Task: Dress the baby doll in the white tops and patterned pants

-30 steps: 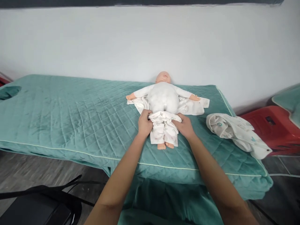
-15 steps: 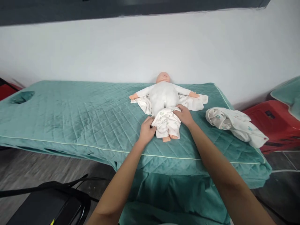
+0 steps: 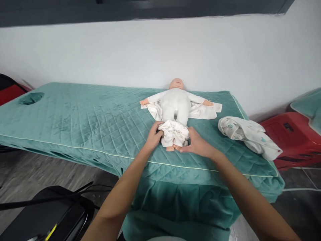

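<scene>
A baby doll [image 3: 175, 102] with a soft white body lies on its back, its head toward the wall and its arms spread. Small white patterned pants [image 3: 173, 132] are bunched around its lower legs, and the feet [image 3: 170, 148] stick out below the cuffs. On the left side of the waistband, my left hand [image 3: 154, 136] is closed on the cloth. My right hand [image 3: 199, 144] curves around the right side of the pants, thumb and fingers apart, with the thumb beside a foot. Spread under the doll's arms and back is an opened white garment [image 3: 207, 111].
The doll lies on a bed with a green quilted cover [image 3: 100, 124] against a white wall. A crumpled white patterned garment [image 3: 250, 134] lies near the right edge. Red plastic stools [image 3: 293, 137] stand beyond it, and a black chair [image 3: 55, 211] is at lower left.
The pants have slid down from the upper legs to the lower legs, baring more of the white thighs. My right hand has moved down and loosened from the waistband.
</scene>
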The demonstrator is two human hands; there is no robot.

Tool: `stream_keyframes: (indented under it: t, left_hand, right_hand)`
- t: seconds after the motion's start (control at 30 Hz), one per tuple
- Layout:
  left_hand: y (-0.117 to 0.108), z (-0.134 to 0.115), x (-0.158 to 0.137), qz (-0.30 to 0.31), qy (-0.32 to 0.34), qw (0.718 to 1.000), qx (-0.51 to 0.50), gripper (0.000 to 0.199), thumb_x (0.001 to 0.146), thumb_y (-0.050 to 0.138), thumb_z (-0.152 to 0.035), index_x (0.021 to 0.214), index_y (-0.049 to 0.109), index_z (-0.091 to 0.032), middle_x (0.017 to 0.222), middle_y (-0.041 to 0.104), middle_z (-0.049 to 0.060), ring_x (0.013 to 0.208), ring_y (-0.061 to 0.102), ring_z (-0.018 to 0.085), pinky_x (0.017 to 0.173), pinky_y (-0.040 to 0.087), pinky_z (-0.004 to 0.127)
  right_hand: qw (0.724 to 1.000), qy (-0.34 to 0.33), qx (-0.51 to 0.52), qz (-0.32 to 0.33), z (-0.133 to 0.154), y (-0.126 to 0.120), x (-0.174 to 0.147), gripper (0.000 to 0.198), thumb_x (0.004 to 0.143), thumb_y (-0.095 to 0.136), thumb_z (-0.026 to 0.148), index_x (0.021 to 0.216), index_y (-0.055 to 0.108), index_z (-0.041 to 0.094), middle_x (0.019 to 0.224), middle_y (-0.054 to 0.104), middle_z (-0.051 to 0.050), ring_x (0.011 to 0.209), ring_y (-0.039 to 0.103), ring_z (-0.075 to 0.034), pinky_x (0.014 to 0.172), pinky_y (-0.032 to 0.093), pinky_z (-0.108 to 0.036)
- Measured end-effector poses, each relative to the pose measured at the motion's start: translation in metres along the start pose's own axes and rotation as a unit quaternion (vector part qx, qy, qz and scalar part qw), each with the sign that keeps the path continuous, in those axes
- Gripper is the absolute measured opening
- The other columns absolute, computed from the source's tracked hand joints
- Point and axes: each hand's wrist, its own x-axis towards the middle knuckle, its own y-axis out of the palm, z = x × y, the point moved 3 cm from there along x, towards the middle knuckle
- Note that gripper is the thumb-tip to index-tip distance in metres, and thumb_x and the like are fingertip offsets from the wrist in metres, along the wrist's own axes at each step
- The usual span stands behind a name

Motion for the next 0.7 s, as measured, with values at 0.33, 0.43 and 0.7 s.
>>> stream_keyframes:
  t: [0.33, 0.43, 0.7]
  left_hand:
    - [0.009, -0.015, -0.056, 0.077, 0.068, 0.981, 0.164, 0.101, 0.057, 0.093, -0.046, 0.143, 0.044, -0.028, 0.139, 0.046, 0.015, 0.137, 0.042, 0.035, 0.117, 0.036, 0.052]
    - [0.013, -0.019, -0.056, 0.063, 0.112, 0.966, 0.223, 0.090, 0.065, 0.089, -0.040, 0.142, 0.044, -0.027, 0.134, 0.049, 0.014, 0.133, 0.046, 0.032, 0.114, 0.040, 0.050]
    - [0.006, -0.037, -0.049, 0.052, 0.139, 0.965, 0.216, 0.042, 0.082, 0.074, -0.032, 0.120, 0.059, -0.024, 0.119, 0.067, 0.007, 0.115, 0.061, 0.024, 0.101, 0.049, 0.038]
  right_hand:
    - [0.991, -0.053, -0.097, -0.075, -0.002, 0.021, -0.006, 0.072, 0.070, 0.080, 0.050, 0.122, 0.045, 0.015, 0.116, 0.054, -0.016, 0.112, 0.054, -0.036, 0.097, 0.046, -0.052]
    - [0.992, -0.051, -0.088, -0.076, 0.002, 0.016, -0.004, 0.059, 0.072, 0.077, 0.049, 0.114, 0.049, 0.018, 0.109, 0.058, -0.013, 0.106, 0.057, -0.033, 0.092, 0.046, -0.048]
    - [0.999, 0.021, -0.019, -0.014, 0.022, -0.012, -0.008, 0.044, 0.079, 0.071, 0.061, 0.098, 0.059, 0.023, 0.100, 0.071, -0.007, 0.088, 0.064, -0.027, 0.074, 0.046, -0.035]
